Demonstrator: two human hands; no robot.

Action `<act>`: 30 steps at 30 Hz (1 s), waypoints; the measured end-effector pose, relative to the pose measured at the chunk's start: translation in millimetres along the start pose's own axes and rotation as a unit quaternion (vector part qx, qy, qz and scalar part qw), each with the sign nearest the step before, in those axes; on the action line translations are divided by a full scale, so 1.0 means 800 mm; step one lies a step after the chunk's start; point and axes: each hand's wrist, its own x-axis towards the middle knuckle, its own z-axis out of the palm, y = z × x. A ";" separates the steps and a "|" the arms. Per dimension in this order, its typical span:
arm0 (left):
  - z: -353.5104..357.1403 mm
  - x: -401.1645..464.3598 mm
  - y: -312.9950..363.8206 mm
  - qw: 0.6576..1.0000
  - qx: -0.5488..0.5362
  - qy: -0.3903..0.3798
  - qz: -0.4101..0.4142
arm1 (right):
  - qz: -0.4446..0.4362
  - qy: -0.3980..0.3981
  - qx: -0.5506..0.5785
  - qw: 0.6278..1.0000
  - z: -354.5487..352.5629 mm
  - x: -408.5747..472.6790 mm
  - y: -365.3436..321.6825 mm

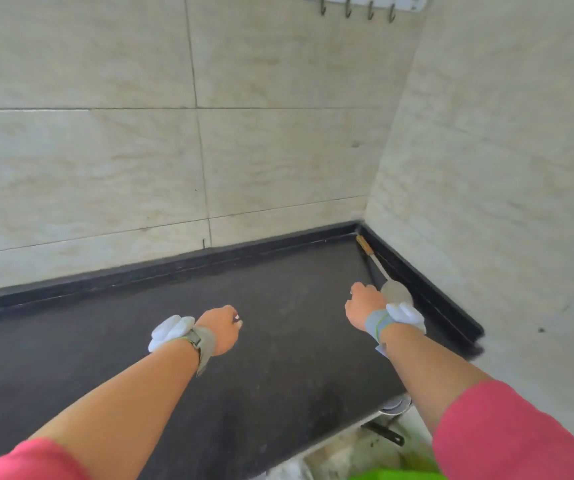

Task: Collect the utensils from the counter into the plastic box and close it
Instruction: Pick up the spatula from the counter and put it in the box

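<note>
Head view, looking down: my pink sleeves [507, 431] reach over the dark stone counter [278, 341]. My left hand [221, 327] is curled into a fist, holding nothing. My right hand [363, 304] is curled too, beside the wooden-handled metal ladle [394, 291] along the counter's right edge. Cream tiled walls [105, 150] meet at the far-right corner.

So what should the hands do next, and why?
Probably the right hand should reach a little further and pick up the ladle lying along the counter's right wall. It hovers beside the bowl; no box is in view.
</note>
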 end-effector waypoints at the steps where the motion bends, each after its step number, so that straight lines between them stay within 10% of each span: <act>1: 0.009 0.018 0.019 1.000 0.009 -0.017 -0.002 | 0.007 -0.001 -0.006 1.000 -0.003 0.022 0.019; 13: 0.113 0.179 0.151 0.973 0.181 -0.140 -0.005 | 0.058 -0.048 -0.032 0.997 0.001 0.243 0.121; 30: 0.205 0.227 0.124 0.962 0.170 -0.184 -0.108 | 0.156 -0.044 0.047 0.986 0.085 0.389 0.116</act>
